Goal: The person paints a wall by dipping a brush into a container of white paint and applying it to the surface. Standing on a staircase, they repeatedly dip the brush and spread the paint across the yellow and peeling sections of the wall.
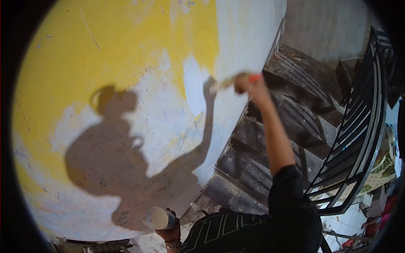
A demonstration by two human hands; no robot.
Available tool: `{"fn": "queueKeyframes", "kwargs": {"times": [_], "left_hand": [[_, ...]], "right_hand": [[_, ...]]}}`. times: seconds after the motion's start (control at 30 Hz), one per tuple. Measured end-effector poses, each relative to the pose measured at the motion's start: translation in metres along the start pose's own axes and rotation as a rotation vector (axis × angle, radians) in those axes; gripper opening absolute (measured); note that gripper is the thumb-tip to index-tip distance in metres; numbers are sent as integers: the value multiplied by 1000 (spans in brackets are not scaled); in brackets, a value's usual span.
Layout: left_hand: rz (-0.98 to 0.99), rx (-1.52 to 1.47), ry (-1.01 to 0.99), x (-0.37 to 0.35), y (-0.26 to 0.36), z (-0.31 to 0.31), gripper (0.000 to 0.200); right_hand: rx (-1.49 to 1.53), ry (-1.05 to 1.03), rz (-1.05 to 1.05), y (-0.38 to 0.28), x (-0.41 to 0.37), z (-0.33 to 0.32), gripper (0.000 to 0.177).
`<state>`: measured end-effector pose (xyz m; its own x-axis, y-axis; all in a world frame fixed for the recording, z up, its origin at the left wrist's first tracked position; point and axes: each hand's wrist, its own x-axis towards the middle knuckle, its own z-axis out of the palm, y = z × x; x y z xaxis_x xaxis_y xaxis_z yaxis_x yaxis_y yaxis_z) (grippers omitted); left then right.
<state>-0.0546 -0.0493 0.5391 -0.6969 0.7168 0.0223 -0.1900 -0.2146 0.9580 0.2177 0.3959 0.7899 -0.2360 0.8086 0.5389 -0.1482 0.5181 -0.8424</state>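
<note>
My right hand [244,84] is closed round a paintbrush [227,83], with some red showing at its handle. The brush's bristles point left, at or close to the wall [139,46], where a white painted strip borders a yellow area. Brush and hand are slightly blurred. Low in the view, my left hand [172,230] grips a small tub [159,218] of off-white paint, its mouth facing up. A fresh-looking white patch [194,86] lies on the yellow just left of the brush.
Dark tiled stairs [253,147], speckled with white, run along the wall's right side. A black metal railing [350,135] curves down at the right. Beyond it, a leaf-patterned cloth [379,173] and assorted items sit near a white tiled floor [350,219]. My shadow covers much of the wall.
</note>
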Motion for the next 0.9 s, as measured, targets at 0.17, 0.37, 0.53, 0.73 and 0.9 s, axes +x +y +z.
{"fn": "queueKeyframes", "kwargs": {"times": [0.17,0.37,0.53,0.73,0.9], "left_hand": [[120,289,68,2,2,13,62],[180,355,160,2,-16,7,62],[156,314,218,0,-6,31,56],[20,14,221,2,5,46,54],[156,666,13,9,-3,35,64]], "right_hand": [[31,19,227,103,-3,23,17],[79,210,-300,-55,124,12,20],[308,249,-533,-125,141,12,19],[432,250,-294,39,102,12,21],[316,300,22,169,-42,-1,21]]}}
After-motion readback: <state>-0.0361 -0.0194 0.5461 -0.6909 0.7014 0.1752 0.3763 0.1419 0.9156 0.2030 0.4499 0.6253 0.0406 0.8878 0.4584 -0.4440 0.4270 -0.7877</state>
